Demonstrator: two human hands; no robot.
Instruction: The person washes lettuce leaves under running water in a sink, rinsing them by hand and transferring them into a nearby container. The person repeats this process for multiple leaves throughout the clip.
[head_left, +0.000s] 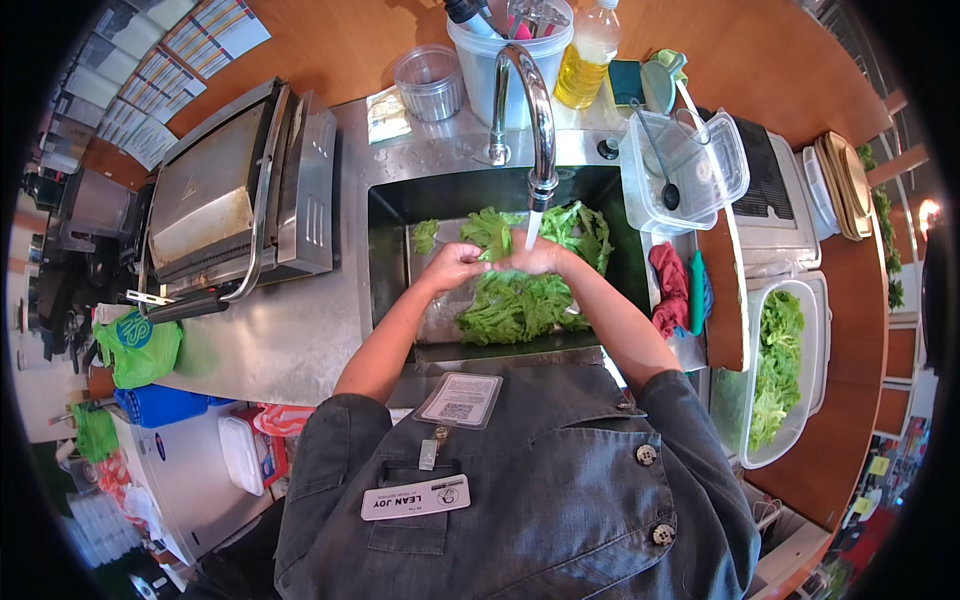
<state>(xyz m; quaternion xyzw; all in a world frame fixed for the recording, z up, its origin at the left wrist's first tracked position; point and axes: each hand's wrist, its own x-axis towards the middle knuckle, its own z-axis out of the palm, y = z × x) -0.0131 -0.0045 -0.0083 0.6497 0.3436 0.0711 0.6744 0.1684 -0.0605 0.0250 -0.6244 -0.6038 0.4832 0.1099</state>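
A lettuce leaf is held between my two hands over the sink. My left hand pinches its near edge with thumb and fingers. My right hand grips it from the other side, directly under the faucet. A stream of water falls onto that hand. Below and around both hands lie loose lettuce leaves, with more heaped behind my right wrist. A small lettuce piece rests apart at the sink's left. My fingers partly hide the held leaf.
Left of the sink stands a contact grill. Behind the faucet are a utensil bucket and an oil bottle. At right are a clear plastic container, a red cloth and a lettuce-filled tub.
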